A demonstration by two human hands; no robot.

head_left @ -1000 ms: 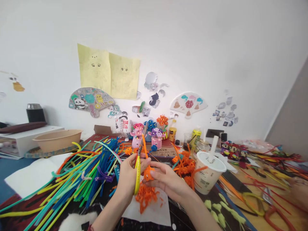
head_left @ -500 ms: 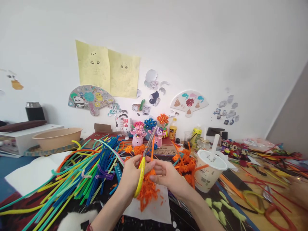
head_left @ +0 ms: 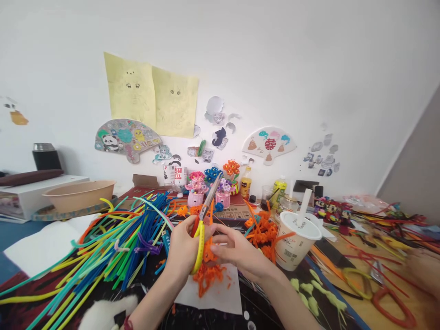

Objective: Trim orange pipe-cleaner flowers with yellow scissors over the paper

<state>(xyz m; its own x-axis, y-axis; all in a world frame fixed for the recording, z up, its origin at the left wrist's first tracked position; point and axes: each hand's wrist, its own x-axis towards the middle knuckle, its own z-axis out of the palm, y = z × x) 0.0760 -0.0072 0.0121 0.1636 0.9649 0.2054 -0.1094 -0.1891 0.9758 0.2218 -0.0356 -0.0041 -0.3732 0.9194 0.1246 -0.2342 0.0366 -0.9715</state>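
My left hand (head_left: 181, 250) is closed around scissors (head_left: 199, 252) with a yellow and orange-red handle, their blades pointing up and away. Close on the right, my right hand (head_left: 239, 252) pinches an orange pipe cleaner (head_left: 211, 213), one end of which stands up beside the blades. Part of the orange piece is hidden behind the fingers. Beneath both hands, orange fuzzy clippings (head_left: 206, 280) lie heaped on a white paper sheet (head_left: 225, 300). More orange pipe-cleaner shapes (head_left: 263, 231) are piled to the right of my right hand.
Many coloured pipe cleaners (head_left: 117, 247) spread on the left. A lidded drink cup (head_left: 295, 243) with a straw stands at right. Pipe-cleaner flower pots (head_left: 195, 198) line the back. Another person's hand (head_left: 422, 270) and other scissors (head_left: 393, 307) are at far right.
The scissors and my left hand have shifted slightly left and down relative to the flower pots. My right hand's fingers have moved a little on the orange piece. The view has shifted slightly.
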